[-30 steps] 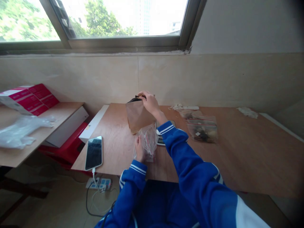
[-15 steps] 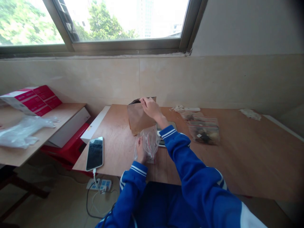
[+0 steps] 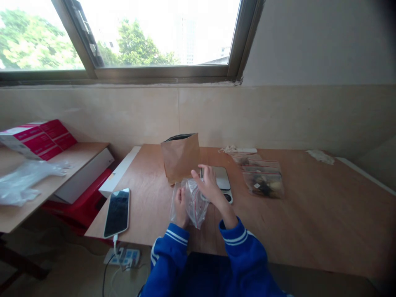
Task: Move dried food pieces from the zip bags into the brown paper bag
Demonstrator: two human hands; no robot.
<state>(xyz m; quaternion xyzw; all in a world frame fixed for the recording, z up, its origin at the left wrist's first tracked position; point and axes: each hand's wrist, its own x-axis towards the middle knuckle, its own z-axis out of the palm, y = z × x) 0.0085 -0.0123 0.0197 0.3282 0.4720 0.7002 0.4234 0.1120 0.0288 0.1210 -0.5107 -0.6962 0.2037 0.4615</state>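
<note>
My left hand point(image 3: 182, 209) is closed on a clear zip-lock bag point(image 3: 197, 208) with a red seal line, held low over the table's front part. Above the bag's right side, my right hand point(image 3: 210, 186) has its fingers spread and nothing visible in them. Whether its fingertips touch the plastic cannot be told. Just behind stands an upright brown paper bag point(image 3: 181, 159), its top open and dark inside. A flat kitchen scale point(image 3: 222, 178) with a pale top lies beyond my right hand, partly covered by it.
Zip-lock bags with dark and tan contents point(image 3: 262, 181) lie to the right. At the left edge rests a phone point(image 3: 117, 213) on a charging cable. A second table point(image 3: 83, 169) holds a pink-and-white box point(image 3: 43, 138) and clear plastic point(image 3: 27, 181). A power strip point(image 3: 123, 256) lies below.
My right hand has come away from the paper bag's top, back and down to the zip-lock bag, and its fingers have spread. My left hand still grips the zip-lock bag.
</note>
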